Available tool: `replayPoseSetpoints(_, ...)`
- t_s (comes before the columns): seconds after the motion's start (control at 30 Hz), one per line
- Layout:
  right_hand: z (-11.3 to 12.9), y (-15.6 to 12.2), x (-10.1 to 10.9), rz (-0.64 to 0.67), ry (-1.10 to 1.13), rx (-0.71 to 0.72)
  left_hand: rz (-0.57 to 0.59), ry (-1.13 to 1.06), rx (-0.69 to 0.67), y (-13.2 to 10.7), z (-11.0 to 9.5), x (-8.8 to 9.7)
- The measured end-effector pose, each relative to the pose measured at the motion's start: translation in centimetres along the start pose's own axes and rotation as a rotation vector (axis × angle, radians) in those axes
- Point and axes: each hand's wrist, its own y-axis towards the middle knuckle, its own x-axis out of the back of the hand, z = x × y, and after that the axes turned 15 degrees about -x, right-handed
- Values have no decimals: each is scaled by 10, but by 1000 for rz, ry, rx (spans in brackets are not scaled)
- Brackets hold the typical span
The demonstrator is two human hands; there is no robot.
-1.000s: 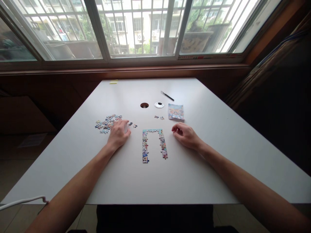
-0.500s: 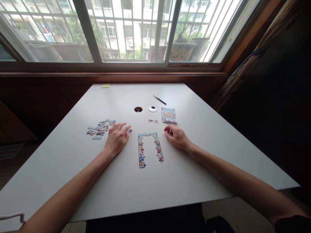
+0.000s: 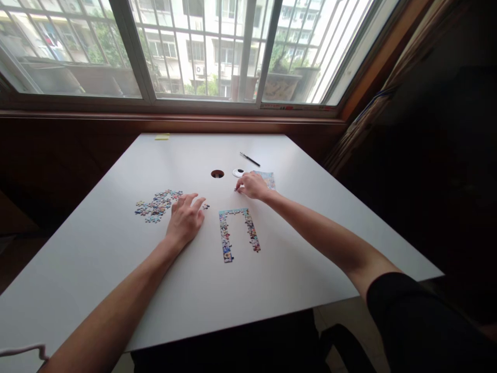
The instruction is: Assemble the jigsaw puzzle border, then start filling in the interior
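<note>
Contact of your left hand (image 3: 185, 217) with the white rectangular surface (image 3: 233, 300) is palm-down, its fingers spread wide and holding nothing. The fingertips lie just beside a few stray dark jigsaw pieces (image 3: 205, 206), and the loose heap of multicoloured jigsaw pieces (image 3: 155, 204) sits near the hand's left side. Your right hand (image 3: 252, 185) is stretched farther across the surface, its fingers curled down over several small separate jigsaw pieces (image 3: 236, 189); you cannot tell from this view whether the fingers grip a piece or only touch one. This hand partly covers the small colourful printed picture card (image 3: 269, 178) and lies just beside the white round cap (image 3: 237, 172). The round open hole (image 3: 217, 173) is next to that cap. The partly joined colourful jigsaw border (image 3: 225, 235), a top strip with two legs, lies between your forearms, apart from both hands. A black pen (image 3: 249, 159) and a yellow sticky note (image 3: 162, 137) lie nearer the barred window (image 3: 202, 52).
</note>
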Motion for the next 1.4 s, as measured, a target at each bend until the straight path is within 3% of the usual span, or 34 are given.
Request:
replayPoseSetpoints(0.17,1,5,-4,75,1,-46,14,0,7,1,-1,-2)
replayPoseSetpoints(0.5,12,9,5,200,159,51,-2,-20,-9,0,0,0)
replayPoseSetpoints(0.6,2,-15,9,172,264,60,-15,-32,-15,-1,0,0)
replayPoseSetpoints(0.7,-22,-64,8,173,411,44,-10,-37,-26,-1,-1,2)
replayPoseSetpoints(0.8,-51,-120,5,305,899,6,17,-26,-24,1,-3,4)
replayPoseSetpoints(0.87,-64,-149,3,354,1002,-1,22,-18,-17,2,-4,4)
replayPoseSetpoints(0.93,-70,-167,3,321,1068,22,22,-15,-15,2,-5,4)
replayPoseSetpoints(1.03,-67,-177,6,285,1077,81,20,-14,-18,2,-4,5)
replayPoseSetpoints(1.23,-57,-181,4,295,836,363,18,-18,-34,1,-3,5)
replayPoseSetpoints(1.4,-56,-183,-1,250,782,519,25,-35,-35,1,-3,5)
